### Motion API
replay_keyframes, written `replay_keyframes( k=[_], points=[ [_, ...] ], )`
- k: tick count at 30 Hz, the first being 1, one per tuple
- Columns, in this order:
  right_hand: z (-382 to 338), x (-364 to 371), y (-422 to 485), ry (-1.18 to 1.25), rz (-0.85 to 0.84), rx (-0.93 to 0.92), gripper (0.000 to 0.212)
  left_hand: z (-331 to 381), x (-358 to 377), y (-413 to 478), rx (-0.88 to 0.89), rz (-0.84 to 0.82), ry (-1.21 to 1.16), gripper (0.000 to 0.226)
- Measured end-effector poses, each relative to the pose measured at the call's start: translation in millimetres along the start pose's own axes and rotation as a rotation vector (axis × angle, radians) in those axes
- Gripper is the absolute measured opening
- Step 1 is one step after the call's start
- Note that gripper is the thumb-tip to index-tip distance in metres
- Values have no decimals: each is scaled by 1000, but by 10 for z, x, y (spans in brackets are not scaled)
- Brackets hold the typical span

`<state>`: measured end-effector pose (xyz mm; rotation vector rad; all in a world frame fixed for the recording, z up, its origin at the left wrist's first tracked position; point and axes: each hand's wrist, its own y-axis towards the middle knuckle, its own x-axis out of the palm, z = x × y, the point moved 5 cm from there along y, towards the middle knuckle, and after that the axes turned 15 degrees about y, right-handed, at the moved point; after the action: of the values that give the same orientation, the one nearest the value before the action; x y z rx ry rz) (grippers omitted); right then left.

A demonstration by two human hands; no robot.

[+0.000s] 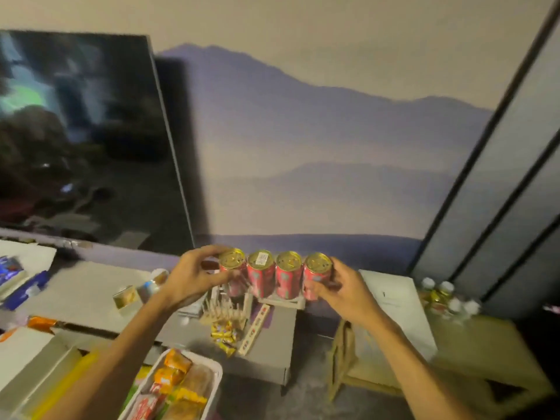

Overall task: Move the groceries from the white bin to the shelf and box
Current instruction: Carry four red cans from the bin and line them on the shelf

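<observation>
Several red cans (274,272) with gold lids stand in a row on top of a small wooden shelf (288,301) on the grey table. My left hand (194,277) grips the leftmost can (231,265). My right hand (339,287) grips the rightmost can (316,272). The white bin (212,366) sits at the bottom centre, filled with orange, red and green snack packets (174,380). No box for the groceries can be told apart for sure.
A dark screen (85,131) leans at the left. Small cartons (127,298), gold-wrapped candies (224,333) and a wooden rack (224,310) lie on the grey table (85,292). A wooden stool (469,353) with paper and small bottles (445,295) stands on the right.
</observation>
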<state>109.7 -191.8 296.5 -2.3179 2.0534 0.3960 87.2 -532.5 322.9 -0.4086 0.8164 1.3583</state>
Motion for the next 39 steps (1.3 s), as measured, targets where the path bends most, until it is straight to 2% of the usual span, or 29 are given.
replay_keyframes(
  k=[6,9,13,20,24,29,39],
  points=[
    [-127,-1331,-926,-4,281,-6,50,1257,923,360,205,-145,-80,45],
    [-158,-1932,-1360,-8,373,13,48,1803,1444,436,274,-183,-122,53],
    [-167,-2686,-1785,-34,405,48,51,2421,2121,509,307,-199,-154,44],
    [118,-3892,-2265,-40,409,95,58,3357,3121,497,309,-210,-155,44],
    [387,-4417,-2416,-58,409,142,57,3653,3706,507,276,-248,-190,41],
    [937,-4960,-2356,-55,421,216,52,3795,4462,710,198,-264,-226,48],
    [2234,-5782,-1687,-83,430,326,33,3532,5946,1473,4,-315,-222,51]
  ],
)
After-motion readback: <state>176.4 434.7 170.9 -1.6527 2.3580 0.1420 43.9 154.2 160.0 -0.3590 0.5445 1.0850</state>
